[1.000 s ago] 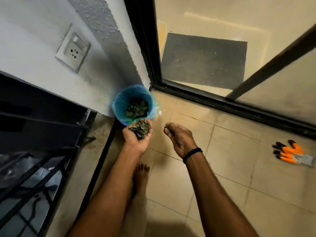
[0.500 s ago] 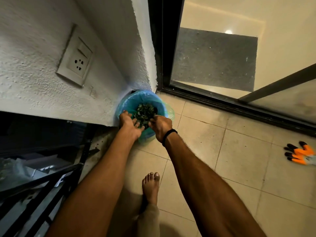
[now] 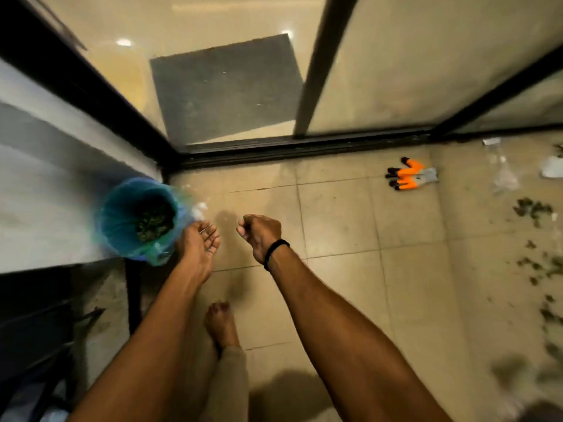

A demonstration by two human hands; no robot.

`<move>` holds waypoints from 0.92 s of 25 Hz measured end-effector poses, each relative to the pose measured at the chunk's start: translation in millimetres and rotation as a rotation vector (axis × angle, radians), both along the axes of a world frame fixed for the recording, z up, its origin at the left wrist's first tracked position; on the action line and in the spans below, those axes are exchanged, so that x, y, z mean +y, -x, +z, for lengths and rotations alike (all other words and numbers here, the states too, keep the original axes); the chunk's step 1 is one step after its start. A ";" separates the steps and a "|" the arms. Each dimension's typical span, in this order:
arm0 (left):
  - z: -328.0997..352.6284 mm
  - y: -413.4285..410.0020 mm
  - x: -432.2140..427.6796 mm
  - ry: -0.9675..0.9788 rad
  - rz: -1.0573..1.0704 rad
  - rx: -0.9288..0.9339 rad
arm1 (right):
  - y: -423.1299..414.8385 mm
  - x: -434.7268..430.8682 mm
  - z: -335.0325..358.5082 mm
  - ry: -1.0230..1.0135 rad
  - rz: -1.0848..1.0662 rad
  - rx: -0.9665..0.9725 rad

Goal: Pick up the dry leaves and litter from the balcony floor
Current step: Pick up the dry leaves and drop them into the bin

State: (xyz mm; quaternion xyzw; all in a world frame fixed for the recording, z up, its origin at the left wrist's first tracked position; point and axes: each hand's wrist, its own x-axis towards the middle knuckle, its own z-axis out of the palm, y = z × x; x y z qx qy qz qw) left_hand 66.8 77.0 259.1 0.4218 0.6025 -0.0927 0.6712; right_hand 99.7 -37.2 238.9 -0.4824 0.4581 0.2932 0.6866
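Note:
A blue-lined bin (image 3: 122, 220) stands in the corner by the wall, with dry leaves (image 3: 152, 222) piled inside. My left hand (image 3: 199, 243) hovers just right of the bin's rim, palm up, fingers relaxed and empty. My right hand (image 3: 259, 234) hangs a little further right with fingers curled inward, and nothing shows in it. More dry leaves (image 3: 533, 208) lie scattered over the tiles at the far right, with pale scraps of litter (image 3: 551, 167) near the door track.
An orange and black glove (image 3: 409, 176) lies on the tiles near the sliding door track (image 3: 304, 147). A grey mat (image 3: 225, 86) lies beyond the glass. A dark metal rack (image 3: 36, 330) stands at the lower left. My bare foot (image 3: 221, 324) is on the floor.
Both hands have pulled back from the bin after the leaves in my left palm went into it. The view has swung right, and the scattered leaves now show.

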 end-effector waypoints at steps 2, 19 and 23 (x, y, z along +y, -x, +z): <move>5.8 1.9 -72.5 -0.025 -0.126 0.006 | 14.1 -79.8 -1.2 0.024 -0.106 0.015; 16.3 99.5 -742.2 -0.086 -1.227 -0.019 | 217.0 -730.4 20.2 0.158 -0.925 0.157; -5.0 112.3 -838.9 -0.134 -1.499 -0.149 | 242.4 -818.5 6.6 0.248 -0.998 0.217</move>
